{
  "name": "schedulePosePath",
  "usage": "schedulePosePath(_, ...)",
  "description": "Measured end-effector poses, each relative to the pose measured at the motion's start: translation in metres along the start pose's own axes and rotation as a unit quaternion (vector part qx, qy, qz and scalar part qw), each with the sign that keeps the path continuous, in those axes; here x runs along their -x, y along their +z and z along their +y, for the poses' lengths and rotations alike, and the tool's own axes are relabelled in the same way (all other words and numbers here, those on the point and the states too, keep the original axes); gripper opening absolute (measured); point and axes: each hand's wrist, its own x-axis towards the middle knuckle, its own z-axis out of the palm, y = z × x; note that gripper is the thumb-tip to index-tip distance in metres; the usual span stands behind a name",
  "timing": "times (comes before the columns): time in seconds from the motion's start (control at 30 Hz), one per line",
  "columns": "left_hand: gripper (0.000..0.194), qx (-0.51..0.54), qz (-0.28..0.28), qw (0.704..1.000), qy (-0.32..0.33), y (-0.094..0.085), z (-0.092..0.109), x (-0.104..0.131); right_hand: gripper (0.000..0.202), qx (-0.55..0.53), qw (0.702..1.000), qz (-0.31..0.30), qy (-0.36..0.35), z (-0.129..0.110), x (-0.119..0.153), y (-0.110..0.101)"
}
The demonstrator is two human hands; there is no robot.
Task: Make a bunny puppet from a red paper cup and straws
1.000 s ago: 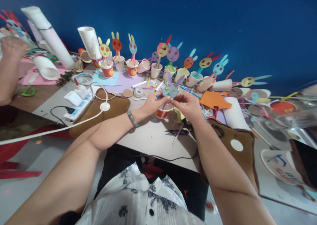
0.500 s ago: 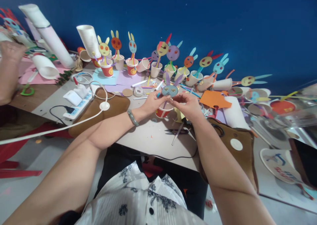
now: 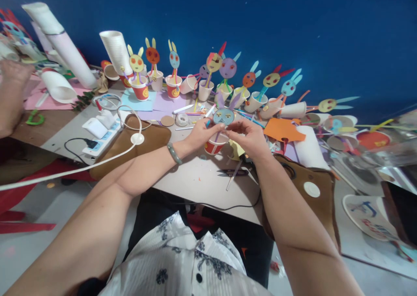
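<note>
A blue-grey round paper rabbit head (image 3: 223, 116) with purple ears and a drawn face stands above a red-and-white paper cup (image 3: 215, 146). A purple stem runs down from it toward the cup. My left hand (image 3: 206, 132) is closed, pinching the head's lower left edge with the thumb in front. My right hand (image 3: 246, 135) is at the lower right of the head, thumb and fingers drawn together over the cup's rim; whatever lies between them is too small to make out. Black thread snips (image 3: 233, 172) and a thin white stick (image 3: 233, 176) lie in front of the cup.
Several finished rabbit cups, one a red cup (image 3: 140, 90), line the blue wall. On the left are a power strip (image 3: 102, 137) with cables and a tall stack of cups (image 3: 115, 50). Orange paper (image 3: 283, 131) lies right. Another person's hand (image 3: 14, 77) shows far left.
My right fingertips have drawn slightly right and down, away from my left thumb. The rabbit head has tilted a little, still in my left hand.
</note>
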Motion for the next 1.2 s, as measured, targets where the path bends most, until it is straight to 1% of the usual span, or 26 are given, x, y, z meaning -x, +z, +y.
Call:
schedulePosePath(0.1,0.045,0.011,-0.024,1.0,0.003,0.002,0.002,0.001,0.032,-0.023,1.0,0.013,-0.01,-0.001,0.0,0.0)
schedulePosePath(0.23,0.044,-0.003,-0.022,1.0,0.011,0.003,0.002,0.002,0.022,-0.033,0.998,0.046,-0.024,0.003,-0.001,0.0)
schedulePosePath(0.3,0.044,0.004,-0.029,1.0,0.012,0.003,0.001,0.002,0.02,-0.026,0.998,0.059,-0.028,0.006,-0.002,-0.001)
schedulePosePath(0.4,0.047,0.014,-0.039,0.999,0.006,0.004,0.0,0.002,0.025,-0.005,0.997,0.067,-0.038,0.005,-0.001,-0.002)
schedulePosePath(0.47,0.048,0.011,-0.037,0.999,0.003,0.005,-0.001,0.002,0.032,0.007,0.997,0.059,-0.04,0.003,-0.001,-0.002)
schedulePosePath(0.6,0.046,0.011,-0.03,0.999,0.005,0.006,-0.001,0.002,0.044,0.018,0.999,0.042,-0.025,-0.004,0.002,0.0)
schedulePosePath(0.7,0.043,0.01,-0.03,0.999,0.004,0.006,0.0,0.003,0.048,0.025,0.999,0.044,-0.017,-0.005,0.002,0.001)
schedulePosePath(0.83,0.04,-0.012,-0.027,1.0,0.004,0.006,0.003,0.003,0.046,0.032,0.998,0.04,-0.02,-0.003,0.001,0.001)
schedulePosePath(1.03,0.043,-0.011,-0.03,0.999,0.02,0.006,0.006,0.004,0.032,0.019,0.999,0.037,-0.015,-0.001,0.0,0.0)
schedulePosePath(1.1,0.044,-0.006,-0.033,0.999,0.018,0.006,0.006,0.004,0.031,0.015,0.999,0.035,-0.016,-0.001,0.0,0.0)
schedulePosePath(1.2,0.042,-0.012,-0.03,0.999,0.019,0.006,0.006,0.005,0.036,0.02,0.999,0.033,-0.021,-0.003,0.001,0.001)
